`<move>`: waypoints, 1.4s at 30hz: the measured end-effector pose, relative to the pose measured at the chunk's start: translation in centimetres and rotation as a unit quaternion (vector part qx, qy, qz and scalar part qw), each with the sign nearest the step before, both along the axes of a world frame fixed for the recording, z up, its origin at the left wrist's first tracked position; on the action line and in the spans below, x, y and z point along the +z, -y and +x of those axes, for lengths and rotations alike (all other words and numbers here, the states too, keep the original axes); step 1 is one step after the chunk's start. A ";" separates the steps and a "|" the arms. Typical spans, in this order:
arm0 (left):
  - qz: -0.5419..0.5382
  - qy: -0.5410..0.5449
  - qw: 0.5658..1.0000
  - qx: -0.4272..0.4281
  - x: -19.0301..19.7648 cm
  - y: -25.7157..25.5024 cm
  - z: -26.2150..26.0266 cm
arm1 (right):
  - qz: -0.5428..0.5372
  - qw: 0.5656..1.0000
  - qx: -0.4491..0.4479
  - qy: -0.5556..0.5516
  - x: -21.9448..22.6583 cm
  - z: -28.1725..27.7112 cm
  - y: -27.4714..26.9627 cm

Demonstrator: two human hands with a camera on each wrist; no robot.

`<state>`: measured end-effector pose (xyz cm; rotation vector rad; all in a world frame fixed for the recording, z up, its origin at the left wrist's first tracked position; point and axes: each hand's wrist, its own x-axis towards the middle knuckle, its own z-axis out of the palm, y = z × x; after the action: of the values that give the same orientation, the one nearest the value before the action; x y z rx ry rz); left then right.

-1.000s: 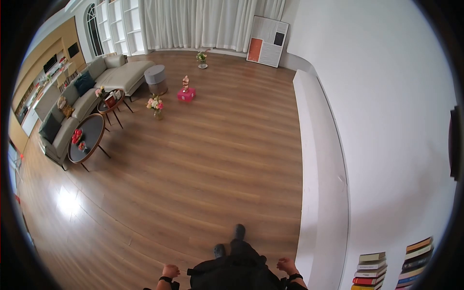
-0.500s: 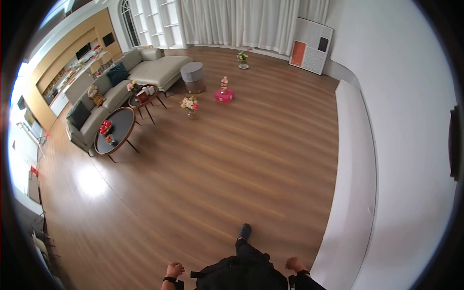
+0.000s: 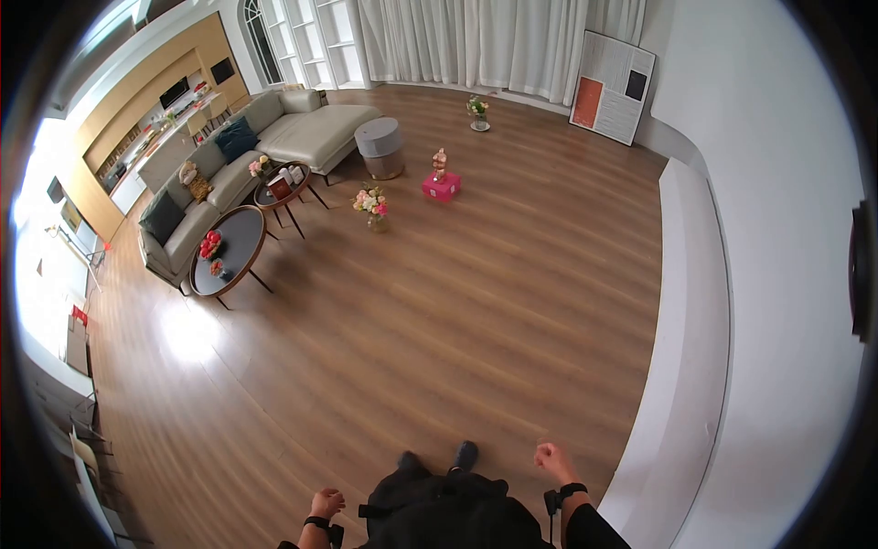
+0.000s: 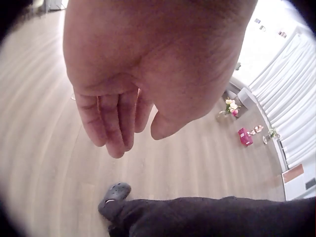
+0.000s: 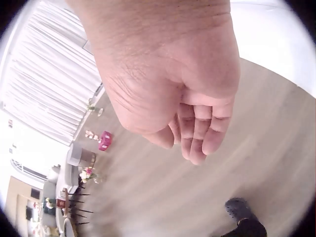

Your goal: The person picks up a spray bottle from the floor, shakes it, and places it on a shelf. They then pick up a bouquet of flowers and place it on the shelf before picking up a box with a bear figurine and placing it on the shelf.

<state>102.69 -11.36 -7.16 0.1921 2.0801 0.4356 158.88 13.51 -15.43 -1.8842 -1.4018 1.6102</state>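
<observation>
My left hand (image 3: 326, 503) hangs at my left side over the wood floor, its fingers loosely bent and nothing in them, as the palm (image 4: 148, 64) in the left wrist view shows. The right hand (image 3: 555, 461) is out in front on the right, also holding nothing. In the right wrist view its fingers (image 5: 200, 128) curl loosely downward. Both hands are far from any object. Out on the floor ahead stand a vase of flowers (image 3: 372, 203) and a pink box (image 3: 442, 188) with a small figure (image 3: 440, 165) on top.
To the left are a grey sofa (image 3: 311, 137) and two round tables, the nearer table (image 3: 240, 240) bearing red fruit (image 3: 210, 243). A round stool (image 3: 380, 145) stands by the sofa. A low white ledge (image 3: 681, 302) runs along the right wall. A framed picture (image 3: 613, 87) leans at the back.
The view has turned left, so the room has shifted to the right and the stacked books have gone out of sight. My right hand has swung forward and up; both feet show again.
</observation>
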 end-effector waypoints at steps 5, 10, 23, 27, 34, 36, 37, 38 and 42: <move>0.007 0.022 1.000 -0.004 -2.1 -1.8 -0.7 | -0.055 0.988 0.140 0.045 -8.2 4.9 7.4; 0.012 0.016 0.998 -0.052 -3.1 -5.5 -1.0 | -0.225 0.950 -0.201 -0.081 -7.5 6.0 13.1; 0.028 0.003 0.982 -0.188 -3.5 -22.1 -6.4 | -0.195 0.923 -0.312 -0.116 -3.8 -0.7 7.2; 0.053 0.006 0.984 -0.172 -4.0 -27.0 -8.5 | -0.193 0.933 -0.293 -0.080 -3.7 -3.4 3.6; 0.011 0.029 0.979 -0.202 -4.0 -33.2 -13.2 | -0.187 0.937 -0.294 -0.026 -0.8 -7.6 -2.2; 0.012 0.031 0.977 -0.210 -3.9 -34.7 -14.8 | -0.188 0.933 -0.305 -0.019 0.1 -9.0 -3.6; 0.014 0.031 0.976 -0.213 -3.8 -35.6 -15.5 | -0.188 0.932 -0.311 -0.017 0.6 -9.6 -4.3; 0.013 0.027 0.978 -0.206 -3.7 -36.4 -16.0 | -0.189 0.932 -0.308 -0.012 1.1 -10.3 -4.9; 0.007 0.025 0.982 -0.186 -3.7 -39.2 -17.6 | -0.197 0.935 -0.295 0.008 1.6 -12.2 -7.0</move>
<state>85.11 27.88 -10.89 0.5634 1.9364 0.2242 146.72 20.51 -13.79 -2.2439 -0.4360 1.6222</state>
